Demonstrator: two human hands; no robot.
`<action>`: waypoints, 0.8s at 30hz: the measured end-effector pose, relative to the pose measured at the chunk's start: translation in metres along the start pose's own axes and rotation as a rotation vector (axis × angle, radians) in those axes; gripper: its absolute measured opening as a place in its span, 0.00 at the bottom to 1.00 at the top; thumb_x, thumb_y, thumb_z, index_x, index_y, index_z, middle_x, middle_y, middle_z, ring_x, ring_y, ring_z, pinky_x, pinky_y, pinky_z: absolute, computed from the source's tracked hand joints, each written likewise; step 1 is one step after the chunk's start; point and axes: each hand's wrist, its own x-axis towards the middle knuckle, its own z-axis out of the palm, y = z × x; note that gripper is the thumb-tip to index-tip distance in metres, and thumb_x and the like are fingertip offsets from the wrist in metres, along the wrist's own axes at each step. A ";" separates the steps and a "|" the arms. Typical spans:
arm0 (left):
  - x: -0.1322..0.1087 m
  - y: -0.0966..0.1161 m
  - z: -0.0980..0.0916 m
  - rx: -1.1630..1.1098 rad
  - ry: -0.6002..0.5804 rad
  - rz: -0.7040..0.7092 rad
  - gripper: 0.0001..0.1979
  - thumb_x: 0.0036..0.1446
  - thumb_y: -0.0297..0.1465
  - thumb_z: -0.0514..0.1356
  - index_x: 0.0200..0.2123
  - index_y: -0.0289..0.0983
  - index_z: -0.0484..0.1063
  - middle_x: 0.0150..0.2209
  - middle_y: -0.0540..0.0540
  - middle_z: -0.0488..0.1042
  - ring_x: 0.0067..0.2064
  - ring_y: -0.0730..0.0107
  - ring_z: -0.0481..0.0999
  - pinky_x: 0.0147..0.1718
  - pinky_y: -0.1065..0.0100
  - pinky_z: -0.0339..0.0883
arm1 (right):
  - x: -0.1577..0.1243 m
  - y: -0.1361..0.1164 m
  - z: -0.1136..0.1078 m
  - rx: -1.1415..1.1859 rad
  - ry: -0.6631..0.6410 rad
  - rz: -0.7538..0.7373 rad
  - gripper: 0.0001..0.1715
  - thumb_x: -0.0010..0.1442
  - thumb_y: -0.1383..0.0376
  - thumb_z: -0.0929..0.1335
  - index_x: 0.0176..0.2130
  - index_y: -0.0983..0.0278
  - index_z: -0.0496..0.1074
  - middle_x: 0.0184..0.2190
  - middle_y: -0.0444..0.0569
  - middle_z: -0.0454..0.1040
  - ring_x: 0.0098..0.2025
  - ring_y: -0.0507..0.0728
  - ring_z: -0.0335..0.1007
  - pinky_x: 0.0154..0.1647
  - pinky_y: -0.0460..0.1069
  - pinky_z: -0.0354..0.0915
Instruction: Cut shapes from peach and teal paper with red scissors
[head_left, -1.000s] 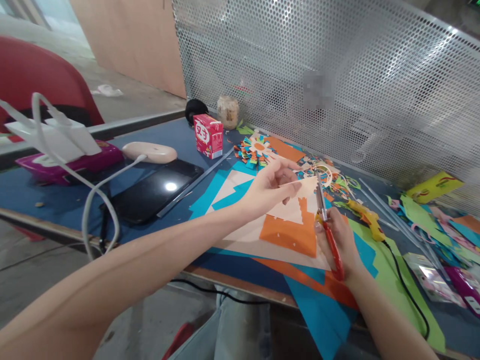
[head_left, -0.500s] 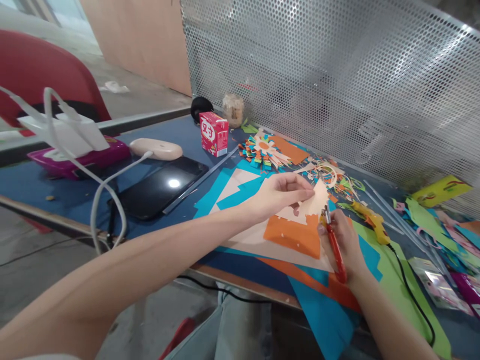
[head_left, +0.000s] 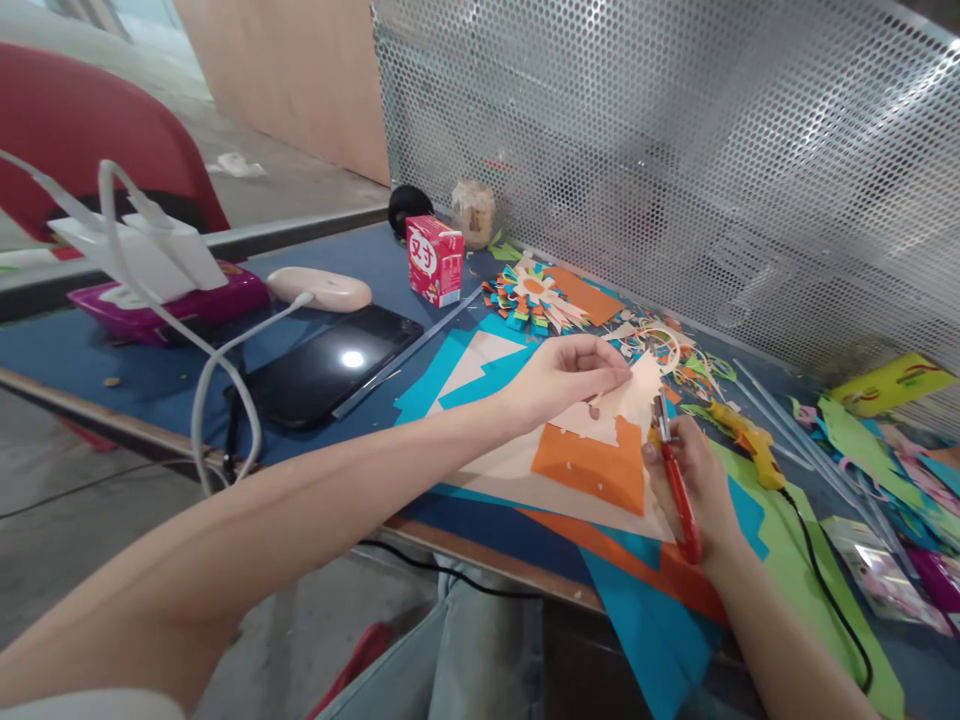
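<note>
My left hand pinches a small cream paper piece with a jagged, fringed edge, held above the table. Fingers of my right hand are wrapped round red-handled scissors, whose metal blades point up close to the paper's lower right edge. Whether the blades touch the paper I cannot tell. Under both hands lie cream, blue and orange sheets; the orange sheet has small cream scraps on it. Past the paper piece, a fringed paper flower lies among curled trimmings.
To the right are a yellow glue gun with a black cord, green paper and a yellow box. On the left lie a phone, a pink box and white cables. A perforated metal panel stands behind.
The scissors blades show more fully and sit slightly apart from where they met the paper. The whole view has shifted a little; both hands keep their holds.
</note>
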 end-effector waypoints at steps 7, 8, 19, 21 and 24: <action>0.002 -0.002 -0.001 0.041 -0.005 0.018 0.05 0.51 0.22 0.62 0.26 0.33 0.70 0.18 0.56 0.68 0.17 0.84 0.65 0.18 0.77 0.62 | 0.000 -0.002 -0.001 0.087 0.005 0.088 0.18 0.57 0.54 0.66 0.29 0.57 0.53 0.15 0.34 0.57 0.13 0.50 0.52 0.15 0.45 0.51; 0.002 -0.003 -0.002 0.053 0.003 0.022 0.05 0.51 0.22 0.63 0.26 0.33 0.69 0.18 0.56 0.67 0.17 0.84 0.65 0.18 0.76 0.63 | 0.000 -0.002 0.000 0.099 0.004 0.096 0.18 0.58 0.54 0.66 0.29 0.57 0.53 0.15 0.34 0.57 0.14 0.49 0.52 0.15 0.45 0.51; 0.011 -0.011 -0.013 0.167 0.193 0.196 0.02 0.54 0.26 0.63 0.33 0.36 0.76 0.23 0.53 0.68 0.20 0.81 0.63 0.19 0.73 0.60 | 0.004 0.003 0.003 0.031 0.019 0.069 0.15 0.59 0.53 0.65 0.31 0.57 0.55 0.20 0.38 0.61 0.19 0.52 0.59 0.19 0.47 0.55; 0.011 -0.011 -0.014 0.200 0.195 0.212 0.04 0.54 0.26 0.62 0.35 0.36 0.77 0.23 0.53 0.68 0.20 0.81 0.63 0.19 0.72 0.60 | 0.007 0.005 0.003 0.001 0.035 0.100 0.16 0.59 0.52 0.65 0.32 0.57 0.56 0.21 0.39 0.62 0.21 0.53 0.62 0.21 0.48 0.57; 0.010 -0.011 -0.014 0.268 0.208 0.177 0.06 0.55 0.27 0.62 0.35 0.37 0.79 0.24 0.51 0.71 0.19 0.81 0.63 0.19 0.72 0.59 | 0.011 0.009 0.004 -0.089 0.029 0.173 0.17 0.58 0.49 0.64 0.32 0.57 0.56 0.23 0.41 0.67 0.23 0.56 0.66 0.25 0.49 0.58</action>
